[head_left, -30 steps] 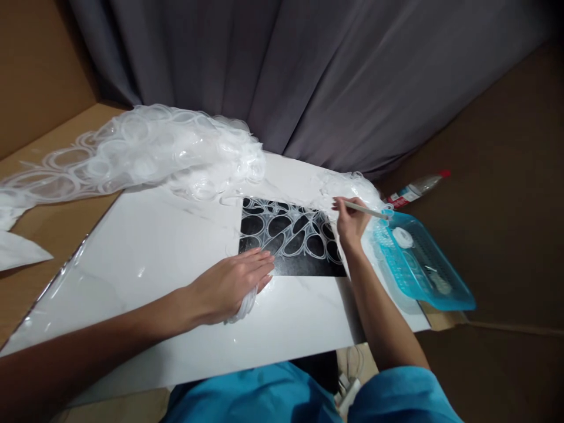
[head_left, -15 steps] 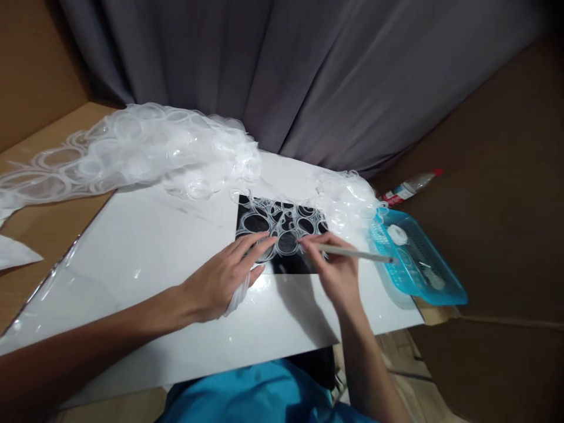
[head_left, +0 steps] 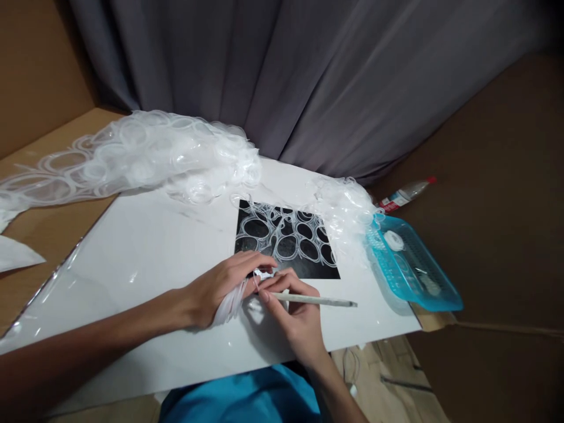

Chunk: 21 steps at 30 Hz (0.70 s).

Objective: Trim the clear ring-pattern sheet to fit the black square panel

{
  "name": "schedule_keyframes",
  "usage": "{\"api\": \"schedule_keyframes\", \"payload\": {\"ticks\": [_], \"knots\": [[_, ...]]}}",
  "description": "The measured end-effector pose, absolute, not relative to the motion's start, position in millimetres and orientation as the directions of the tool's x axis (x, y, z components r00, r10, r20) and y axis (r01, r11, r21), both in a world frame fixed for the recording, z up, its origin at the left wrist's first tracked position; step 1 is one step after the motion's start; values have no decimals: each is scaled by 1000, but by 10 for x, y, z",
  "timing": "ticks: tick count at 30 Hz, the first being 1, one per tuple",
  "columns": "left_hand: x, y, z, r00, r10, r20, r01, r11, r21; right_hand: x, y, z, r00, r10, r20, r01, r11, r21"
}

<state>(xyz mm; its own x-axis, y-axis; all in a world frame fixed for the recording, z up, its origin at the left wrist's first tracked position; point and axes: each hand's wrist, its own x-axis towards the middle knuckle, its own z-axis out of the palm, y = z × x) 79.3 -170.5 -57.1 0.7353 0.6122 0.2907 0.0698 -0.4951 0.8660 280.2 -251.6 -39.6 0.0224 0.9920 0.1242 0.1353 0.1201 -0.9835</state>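
My left hand (head_left: 227, 285) is closed, fingers bent, with a bundle of white strips (head_left: 230, 302) looped round its thumb side. My right hand (head_left: 297, 311) pinches a thin pale stick-like tool (head_left: 324, 300); its working tip is hidden between the hands. Both sets of fingertips meet around a small white strand (head_left: 263, 274). Just beyond them lies a black sheet (head_left: 319, 270), overlaid with sheer white netting of ring shapes (head_left: 287, 247). The hands are off the rings, at the sheet's near edge.
Heaped sheer ringed material (head_left: 150, 147) covers the back left, and another white heap (head_left: 348, 200) sits right of the sheet. A blue basket (head_left: 440, 302) holding a white roll (head_left: 393, 241) stands at the right. Behind it is a plastic bottle (head_left: 400, 197). A grey curtain (head_left: 264, 76) hangs behind the white table (head_left: 145, 247).
My right hand has moved left and toward me with the tool, off the rings and up to my left hand. My left hand has drawn slightly nearer, fingers more curled.
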Motion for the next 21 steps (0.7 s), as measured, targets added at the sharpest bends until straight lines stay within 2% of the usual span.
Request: {"api": "schedule_keyframes", "payload": {"ticks": [3, 9, 14, 16, 18, 21], "knots": [[814, -1697, -601, 715, 626, 310, 48, -486, 873, 2792, -2512, -441, 57, 981, 186, 208, 171, -963], [821, -1702, -645, 691, 660, 295, 74, -471, 879, 2892, -2533, -425, -3, 969, 248, 274, 239, -931], [834, -1751, -656, 560, 744, 364, 123, -510, 851, 3538, -2093, -436, 144, 945, 293, 327, 233, -916], [849, -1756, -674, 539, 725, 429, 189, -600, 777, 3893, -1793, -507, 153, 952, 264, 350, 198, -916], [855, -1745, -724, 555, 646, 524, 235, -726, 646, 4216, -1502, -590, 97, 974, 207, 413, 150, -898], [846, -1722, -843, 571, 465, 676, 157, -871, 466, 4559, -1197, -687, -30, 991, 134, 474, 132, -871]]}}
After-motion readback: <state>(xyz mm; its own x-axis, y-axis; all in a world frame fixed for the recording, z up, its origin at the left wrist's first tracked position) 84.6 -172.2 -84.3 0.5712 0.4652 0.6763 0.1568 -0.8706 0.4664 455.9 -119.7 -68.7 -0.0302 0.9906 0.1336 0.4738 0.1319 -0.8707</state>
